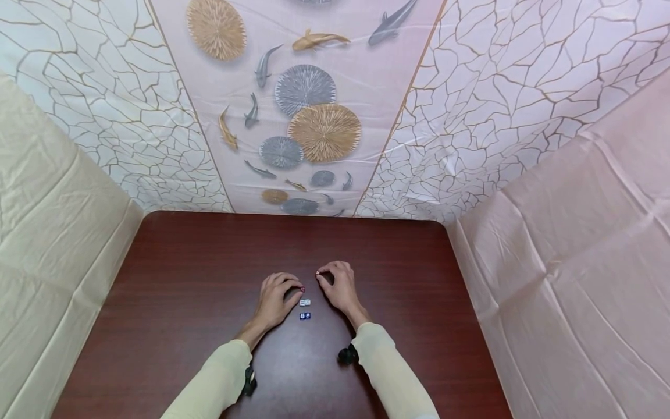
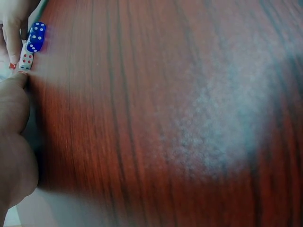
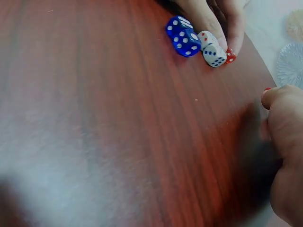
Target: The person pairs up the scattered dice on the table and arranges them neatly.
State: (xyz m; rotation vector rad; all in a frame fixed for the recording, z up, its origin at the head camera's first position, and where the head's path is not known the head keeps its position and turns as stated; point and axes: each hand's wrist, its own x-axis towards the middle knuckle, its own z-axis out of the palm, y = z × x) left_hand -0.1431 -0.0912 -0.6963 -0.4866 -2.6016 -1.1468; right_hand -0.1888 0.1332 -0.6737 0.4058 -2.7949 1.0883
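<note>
My left hand (image 1: 274, 299) pinches a red die (image 1: 302, 289) between thumb and fingertips at the table's middle; this die (image 3: 230, 56) shows white pips in the right wrist view. A little farther off to the right, my right hand (image 1: 341, 287) pinches another red die (image 1: 317, 273), mostly covered by the fingertips in its own wrist view. Just nearer than the left hand's die, two white dice (image 1: 305, 302) sit side by side, touching. Nearer still is a pair of blue dice (image 1: 305, 316) with white pips, also side by side.
The dark reddish-brown wooden table (image 1: 183, 279) has rounded far corners. A patterned cloth (image 1: 324, 134) with fish and round motifs hangs behind it. Plain pale cloths (image 1: 549, 273) drape along both sides. Black wrist devices (image 1: 348, 355) sit at both sleeves.
</note>
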